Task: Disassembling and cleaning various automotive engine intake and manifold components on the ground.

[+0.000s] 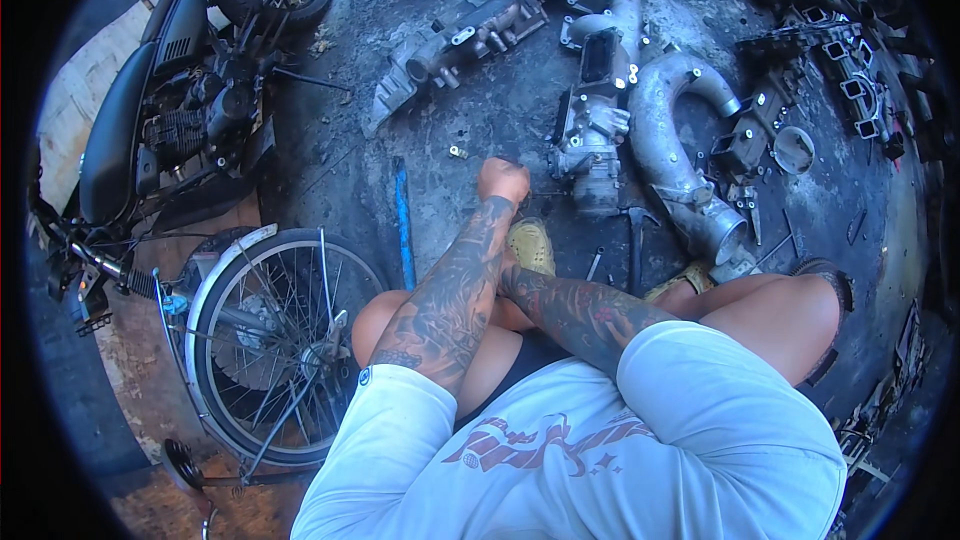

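Note:
My left hand [503, 180] is closed in a fist over the dark floor, in front of a yellow clog [533, 244]. Whatever it may hold is hidden inside the fingers. My right arm crosses beneath the left forearm, and only a sliver of my right hand [508, 272] shows there; its fingers are hidden. Just right of the fist stands a grey metal engine part [590, 165] with a dark rectangular opening. A small brass-coloured fitting [457, 152] lies beyond the fist on the left. To the right of the clog is a hammer [637, 245], with a small slim tool [594, 264] beside it.
A blue bar [403, 225] lies left of my forearm. A spoked wheel [285, 345] and a black motorcycle [165, 130] fill the left side. A curved metal pipe [660, 130], a long manifold [470, 35] and several engine parts [850, 75] spread across the far and right floor.

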